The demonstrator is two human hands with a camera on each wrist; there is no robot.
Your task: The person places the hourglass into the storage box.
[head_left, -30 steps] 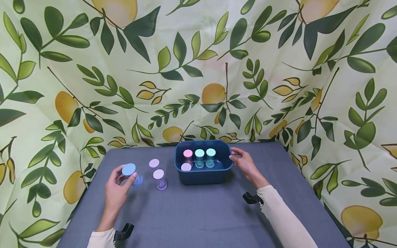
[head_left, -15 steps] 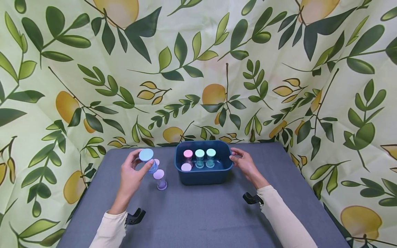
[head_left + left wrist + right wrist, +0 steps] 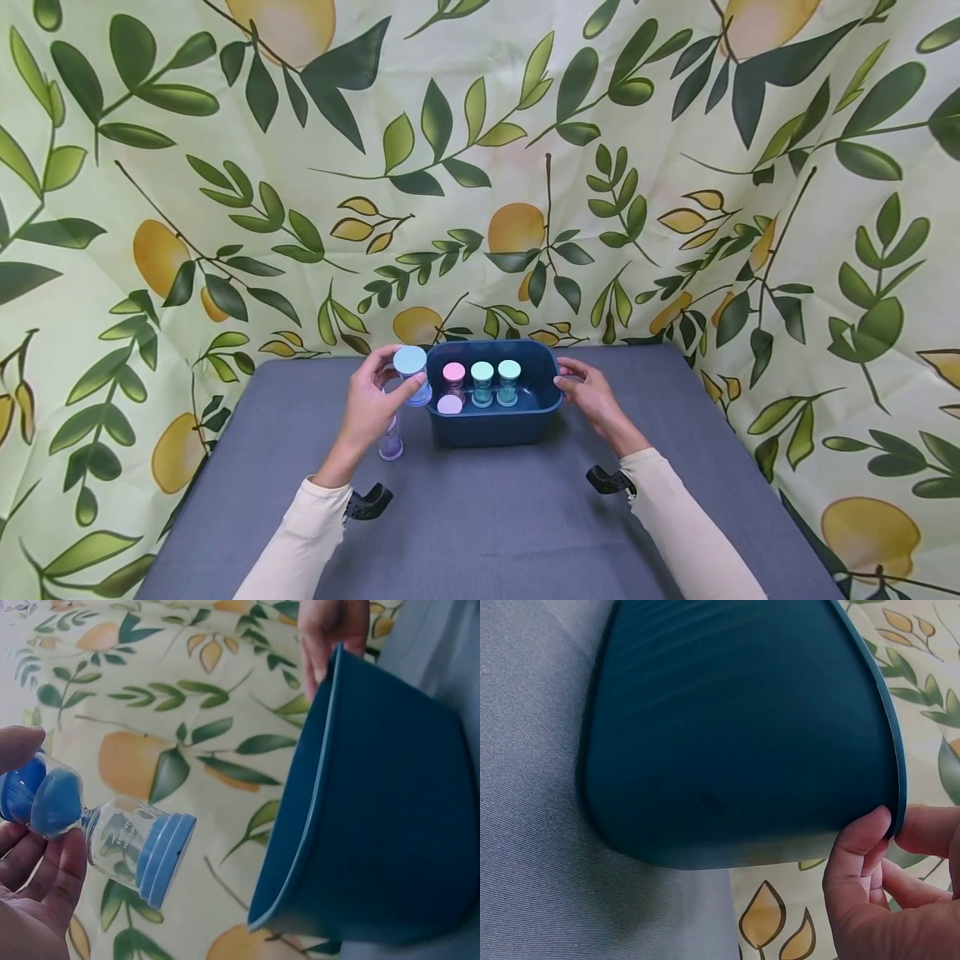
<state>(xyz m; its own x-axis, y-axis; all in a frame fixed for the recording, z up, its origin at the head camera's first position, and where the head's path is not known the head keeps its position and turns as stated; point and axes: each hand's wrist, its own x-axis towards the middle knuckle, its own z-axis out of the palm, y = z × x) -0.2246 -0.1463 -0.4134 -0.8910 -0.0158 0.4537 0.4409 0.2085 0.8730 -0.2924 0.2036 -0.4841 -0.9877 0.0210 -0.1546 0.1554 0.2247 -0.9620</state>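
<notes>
A blue-capped sand timer [image 3: 412, 375] is gripped between the thumb and fingers of my left hand [image 3: 371, 398], raised just left of the dark blue bin [image 3: 491, 429]. The left wrist view shows the sand timer [image 3: 112, 821] tilted, with blue sand in one bulb, apart from the bin [image 3: 382, 802]. My right hand [image 3: 596, 398] pinches the bin's right rim; in the right wrist view its thumb [image 3: 866, 832] lies against the bin's outer wall. Inside the bin stand a pink timer [image 3: 453, 375], a lilac-topped one [image 3: 450, 405] and two mint-green timers [image 3: 482, 382].
A purple sand timer [image 3: 391, 442] stands on the grey table [image 3: 480, 517] below my left hand. Another lilac one behind it is mostly hidden by that hand. Leaf-and-lemon patterned cloth [image 3: 450, 208] hangs behind and beside the table.
My left hand has carried the blue sand timer right and upward, from the table's left side to beside the bin's left rim. The right hand has stayed on the bin.
</notes>
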